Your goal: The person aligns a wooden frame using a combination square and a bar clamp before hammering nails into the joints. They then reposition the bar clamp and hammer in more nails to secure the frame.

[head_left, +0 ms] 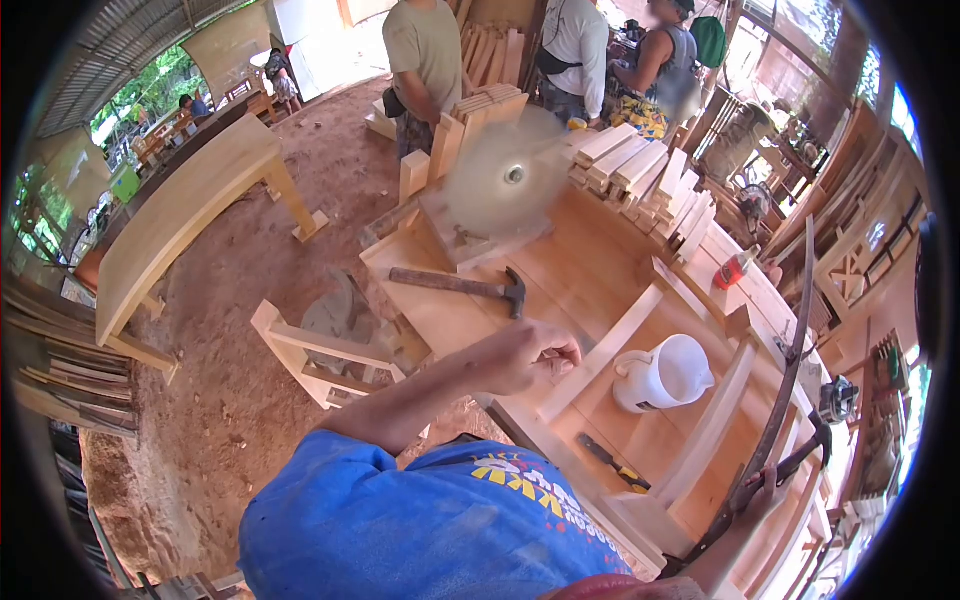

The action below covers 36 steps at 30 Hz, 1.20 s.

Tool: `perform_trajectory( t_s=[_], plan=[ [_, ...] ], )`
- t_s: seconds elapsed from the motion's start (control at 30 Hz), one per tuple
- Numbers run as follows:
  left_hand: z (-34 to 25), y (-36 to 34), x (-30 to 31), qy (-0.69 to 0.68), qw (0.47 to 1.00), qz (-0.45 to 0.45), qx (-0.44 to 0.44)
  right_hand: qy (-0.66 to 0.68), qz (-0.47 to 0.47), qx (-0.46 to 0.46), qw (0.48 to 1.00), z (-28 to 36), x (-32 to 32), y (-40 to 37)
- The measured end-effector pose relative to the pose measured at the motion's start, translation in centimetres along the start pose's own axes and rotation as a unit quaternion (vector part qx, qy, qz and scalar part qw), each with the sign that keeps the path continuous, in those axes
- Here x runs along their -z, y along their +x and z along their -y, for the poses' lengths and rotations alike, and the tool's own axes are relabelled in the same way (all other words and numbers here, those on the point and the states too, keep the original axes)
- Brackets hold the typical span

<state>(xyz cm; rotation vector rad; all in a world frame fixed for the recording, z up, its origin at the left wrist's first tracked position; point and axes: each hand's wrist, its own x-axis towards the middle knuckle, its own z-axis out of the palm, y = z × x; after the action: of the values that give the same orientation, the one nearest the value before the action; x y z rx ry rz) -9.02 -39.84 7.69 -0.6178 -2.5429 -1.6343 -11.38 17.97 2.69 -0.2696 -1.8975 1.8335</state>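
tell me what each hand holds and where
Right hand grips the long curved dark bar near its lower end. Left hand is a closed fist above the workbench; anything inside it cannot be told.

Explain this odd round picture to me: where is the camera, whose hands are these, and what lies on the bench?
There is no machine here: a person works with bare hands. One camera, worn on the head, looks forward and down; its wide lens rounds the scene. The blue shirt at the bottom is the wearer's own. The left hand is curled into a fist at the near edge of the wooden workbench; whether it holds anything I cannot tell. The right hand grips a long dark curved bar. On the bench lie a hammer, a white jug and stacked wood blocks. Other people stand at the far end.
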Motion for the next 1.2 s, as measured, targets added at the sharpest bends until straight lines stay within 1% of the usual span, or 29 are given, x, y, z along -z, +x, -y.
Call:
perform_trajectory(
  t_s=[0.1,0.2,0.3,0.37,0.4,0.43,0.53,0.57,0.6,0.67,0.7,0.73,0.8,0.83,0.87,0.93,0.97,1.03,1.07,1.1,1.2],
  plan=[
    [-0.7,-0.2,-0.7,-0.010,1.000,0.012,0.008,-0.011,0.026,0.022,0.999,-0.3,0.3,0.6],
    [-1.0,-0.2,-2.2,-0.025,0.999,0.028,0.001,-0.045,0.013,0.015,0.999,0.2,-0.2,0.2],
    [-1.6,-0.7,-3.0,-0.019,0.999,0.046,-0.005,-0.043,-0.014,0.040,0.998,1.8,-1.9,-1.0],
    [-2.1,-0.7,-3.3,-0.003,0.998,0.063,-0.011,-0.056,0.000,0.053,0.997,1.9,-0.7,-0.2],
    [-1.9,-0.6,-3.6,-0.019,0.998,0.061,-0.014,-0.064,0.009,0.060,0.996,2.2,-0.1,0.3],
    [-1.4,-0.5,-4.2,-0.037,0.997,0.059,-0.015,-0.081,-0.007,0.069,0.994,3.6,-0.4,-0.2],
    [-1.2,-0.3,-6.0,-0.056,0.996,0.067,-0.021,-0.091,-0.089,0.151,0.980,8.7,-2.6,-3.3],
    [-1.4,-0.3,-6.7,-0.055,0.996,0.074,-0.021,-0.105,-0.099,0.177,0.974,9.7,-1.9,-3.7],
    [-1.7,-0.2,-7.5,-0.047,0.995,0.084,-0.036,-0.130,-0.126,0.180,0.967,10.6,-1.1,-4.2],
    [-2.7,0.2,-9.1,-0.027,0.992,0.108,-0.064,-0.124,-0.162,0.220,0.954,12.8,-0.4,-5.9],
    [-3.9,-0.2,-9.8,-0.038,0.989,0.125,-0.074,-0.180,-0.188,0.166,0.951,14.9,2.1,-7.7],
    [-5.3,-0.2,-10.3,-0.050,0.986,0.132,-0.087,-0.144,-0.172,0.229,0.947,15.7,1.9,-9.1],
    [-6.2,-0.8,-11.1,-0.066,0.983,0.143,-0.100,-0.169,-0.184,0.212,0.945,16.5,4.1,-11.5],
    [-5.9,-1.2,-11.7,-0.068,0.982,0.148,-0.099,-0.184,-0.218,0.213,0.934,17.4,4.0,-13.2],
    [-5.7,-1.6,-12.3,-0.071,0.980,0.157,-0.098,-0.193,-0.210,0.214,0.934,17.7,5.4,-14.2],
    [-5.1,-2.6,-13.5,-0.040,0.985,0.121,-0.115,-0.163,-0.174,0.249,0.939,18.8,6.5,-16.7],
    [-5.0,-2.9,-14.1,-0.027,0.985,0.113,-0.126,-0.157,-0.165,0.239,0.944,18.8,7.4,-17.8],
    [-4.7,-3.9,-15.2,-0.057,0.985,0.091,-0.136,-0.107,-0.150,0.205,0.961,19.0,8.5,-20.6],
    [-5.3,-4.7,-15.5,-0.108,0.984,0.107,-0.090,-0.109,-0.170,0.177,0.963,19.0,8.8,-21.9],
    [-6.2,-5.1,-15.5,-0.155,0.980,0.122,-0.041,-0.140,-0.191,0.144,0.961,19.4,8.3,-23.3],
    [-6.0,-5.6,-16.9,-0.182,0.971,0.155,0.020,-0.109,-0.151,0.146,0.972,18.8,8.4,-26.4]
  ],
)
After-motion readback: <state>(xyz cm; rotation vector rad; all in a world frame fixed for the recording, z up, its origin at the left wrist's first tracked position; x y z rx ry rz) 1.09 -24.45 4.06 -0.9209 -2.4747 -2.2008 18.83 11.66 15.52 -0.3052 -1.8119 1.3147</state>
